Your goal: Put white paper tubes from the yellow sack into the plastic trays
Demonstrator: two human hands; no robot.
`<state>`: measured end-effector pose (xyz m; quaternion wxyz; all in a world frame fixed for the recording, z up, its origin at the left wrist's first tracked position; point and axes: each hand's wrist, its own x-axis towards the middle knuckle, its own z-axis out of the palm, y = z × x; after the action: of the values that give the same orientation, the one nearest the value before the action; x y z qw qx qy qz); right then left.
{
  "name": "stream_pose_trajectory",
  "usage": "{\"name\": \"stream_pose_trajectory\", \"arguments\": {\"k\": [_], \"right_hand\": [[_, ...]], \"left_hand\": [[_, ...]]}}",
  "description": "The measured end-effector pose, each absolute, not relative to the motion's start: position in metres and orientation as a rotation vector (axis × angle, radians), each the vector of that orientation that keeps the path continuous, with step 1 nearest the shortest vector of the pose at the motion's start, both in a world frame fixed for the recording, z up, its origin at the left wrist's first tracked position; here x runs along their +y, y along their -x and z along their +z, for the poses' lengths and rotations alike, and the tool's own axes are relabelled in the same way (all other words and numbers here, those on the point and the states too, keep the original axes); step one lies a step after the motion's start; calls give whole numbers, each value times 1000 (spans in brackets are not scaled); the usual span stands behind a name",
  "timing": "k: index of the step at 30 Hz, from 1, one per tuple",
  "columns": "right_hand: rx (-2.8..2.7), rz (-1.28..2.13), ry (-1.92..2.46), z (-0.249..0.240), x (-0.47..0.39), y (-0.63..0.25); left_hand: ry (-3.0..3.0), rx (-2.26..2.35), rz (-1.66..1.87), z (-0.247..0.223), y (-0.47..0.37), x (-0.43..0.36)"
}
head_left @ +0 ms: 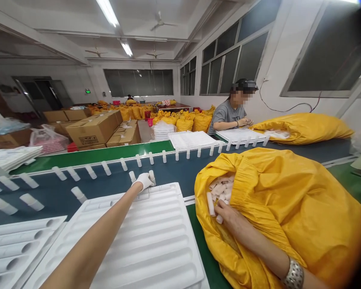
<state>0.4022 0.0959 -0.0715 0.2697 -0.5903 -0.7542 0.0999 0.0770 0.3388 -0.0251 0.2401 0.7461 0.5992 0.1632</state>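
Observation:
My left hand (145, 182), in a white glove, has its fingers closed round a short white tube (152, 176) at the near edge of the dark conveyor belt (174, 171). Below that arm lies a white grooved tray (156, 237), with tubes lying in its far groove. My right hand (226, 212), bare, with a wide metal bracelet at the wrist, reaches into the mouth of a yellow sack (276, 188) full of loose white tubes (221, 188). Its fingers are curled on a tube (219, 219), partly hidden by the hand.
Rows of white tubes (105, 168) stand along the belt. Another grooved tray (15, 245) lies at the left. Across the belt sits a person (228, 114) beside white trays (192, 139) and another yellow sack (307, 126). Cardboard boxes (93, 128) are stacked behind.

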Motion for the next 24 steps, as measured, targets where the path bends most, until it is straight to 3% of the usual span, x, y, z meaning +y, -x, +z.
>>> {"name": "stream_pose_trajectory", "arguments": {"k": [14,24], "right_hand": [[-1875,409,1115,-12,62,-354],[-1570,701,999,-24,60,-329]], "left_hand": [[-2561,1606,94,-21,-23,244],[-2593,1670,190,-13,-26,245]]}}
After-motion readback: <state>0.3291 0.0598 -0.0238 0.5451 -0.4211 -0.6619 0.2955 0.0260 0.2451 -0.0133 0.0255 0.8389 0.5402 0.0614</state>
